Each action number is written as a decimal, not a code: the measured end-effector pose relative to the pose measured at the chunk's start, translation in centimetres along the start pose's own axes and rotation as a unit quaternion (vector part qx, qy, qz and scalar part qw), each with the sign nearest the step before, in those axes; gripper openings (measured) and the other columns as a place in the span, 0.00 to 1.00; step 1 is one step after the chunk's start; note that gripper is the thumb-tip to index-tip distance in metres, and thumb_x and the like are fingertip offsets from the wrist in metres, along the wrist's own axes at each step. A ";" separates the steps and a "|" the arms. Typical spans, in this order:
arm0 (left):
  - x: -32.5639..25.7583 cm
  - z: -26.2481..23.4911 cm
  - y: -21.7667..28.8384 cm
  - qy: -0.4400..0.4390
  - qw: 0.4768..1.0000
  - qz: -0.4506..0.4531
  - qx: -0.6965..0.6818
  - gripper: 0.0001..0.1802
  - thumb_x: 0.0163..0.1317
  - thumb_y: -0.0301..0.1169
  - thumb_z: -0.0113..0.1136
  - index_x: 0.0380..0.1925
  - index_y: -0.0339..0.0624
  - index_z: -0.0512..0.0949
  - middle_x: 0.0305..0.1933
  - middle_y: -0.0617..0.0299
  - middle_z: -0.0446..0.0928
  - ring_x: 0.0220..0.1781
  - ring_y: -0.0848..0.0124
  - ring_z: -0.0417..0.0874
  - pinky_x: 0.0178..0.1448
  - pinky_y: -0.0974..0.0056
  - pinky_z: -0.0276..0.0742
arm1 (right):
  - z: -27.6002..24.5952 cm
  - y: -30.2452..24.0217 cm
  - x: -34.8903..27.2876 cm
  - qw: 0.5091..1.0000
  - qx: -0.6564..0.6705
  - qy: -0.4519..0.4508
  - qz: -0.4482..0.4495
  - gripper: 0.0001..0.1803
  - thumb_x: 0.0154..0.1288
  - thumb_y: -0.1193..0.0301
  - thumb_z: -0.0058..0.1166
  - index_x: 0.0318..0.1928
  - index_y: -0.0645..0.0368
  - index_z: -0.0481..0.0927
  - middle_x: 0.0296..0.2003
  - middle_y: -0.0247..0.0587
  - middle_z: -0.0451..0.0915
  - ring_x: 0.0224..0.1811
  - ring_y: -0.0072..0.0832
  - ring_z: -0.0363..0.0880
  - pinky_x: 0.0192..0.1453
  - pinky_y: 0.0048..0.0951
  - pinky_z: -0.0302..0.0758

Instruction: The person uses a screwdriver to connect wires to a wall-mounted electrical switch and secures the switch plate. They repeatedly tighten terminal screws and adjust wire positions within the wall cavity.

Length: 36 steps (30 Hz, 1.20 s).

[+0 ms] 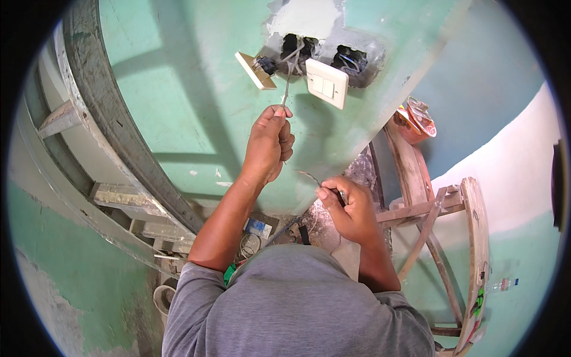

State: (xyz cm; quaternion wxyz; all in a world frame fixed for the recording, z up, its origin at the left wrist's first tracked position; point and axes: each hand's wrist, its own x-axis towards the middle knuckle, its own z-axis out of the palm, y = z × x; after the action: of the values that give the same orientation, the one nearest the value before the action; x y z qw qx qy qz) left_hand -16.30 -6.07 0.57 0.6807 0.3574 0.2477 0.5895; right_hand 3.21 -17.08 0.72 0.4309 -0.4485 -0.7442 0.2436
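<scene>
My left hand [269,143] is raised in front of the wall, its fingers closed on a thin grey electrical cable [287,89] that hangs out of the left wall opening [291,44]. Lower and to the right, my right hand [348,208] pinches a dark cable [316,180] whose thin, reddish end points up and left. The two hands are apart. A cream socket plate [256,70] with a black back hangs tilted beside the left opening. Between that opening and the right one [350,60], a cream switch plate [327,83] hangs off the wall. Wires show inside the right opening.
A metal ladder [119,119] stands close on the left. To the right are a wooden trestle [428,208] and an orange bucket [410,128] with things in it. Below, a blue and white box [257,228] lies among clutter on the floor.
</scene>
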 end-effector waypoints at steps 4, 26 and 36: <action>0.1 -0.1 0.1 -0.006 1.000 0.002 -0.009 0.07 0.83 0.39 0.48 0.43 0.53 0.71 0.21 0.77 0.52 0.19 0.83 0.47 0.22 0.70 0.41 | -0.9 -0.3 -0.8 0.999 0.007 0.038 0.014 0.10 0.74 0.70 0.64 0.45 0.66 0.83 0.26 0.42 0.81 0.23 0.22 0.75 0.30 0.28 0.71; -0.1 0.6 -0.4 0.030 0.999 -0.003 -0.011 0.08 0.83 0.41 0.48 0.44 0.54 0.72 0.23 0.78 0.48 0.20 0.83 0.46 0.22 0.72 0.41 | -2.5 2.8 0.5 0.996 -0.008 0.083 -0.023 0.09 0.74 0.70 0.64 0.44 0.65 0.83 0.32 0.46 0.85 0.27 0.28 0.81 0.33 0.30 0.75; -0.2 0.7 -0.6 0.036 0.998 -0.001 -0.049 0.09 0.83 0.41 0.49 0.43 0.52 0.71 0.23 0.77 0.51 0.23 0.82 0.51 0.26 0.71 0.50 | -3.0 4.9 2.7 0.998 0.031 0.049 -0.022 0.10 0.76 0.69 0.63 0.45 0.65 0.83 0.31 0.45 0.84 0.27 0.27 0.79 0.32 0.29 0.74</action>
State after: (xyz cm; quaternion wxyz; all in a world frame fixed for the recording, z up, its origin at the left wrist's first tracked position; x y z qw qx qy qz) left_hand -15.43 -6.45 0.55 0.6885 0.3021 0.2428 0.6130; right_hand 7.43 -12.48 -0.26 0.4862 -0.4299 -0.7235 0.2351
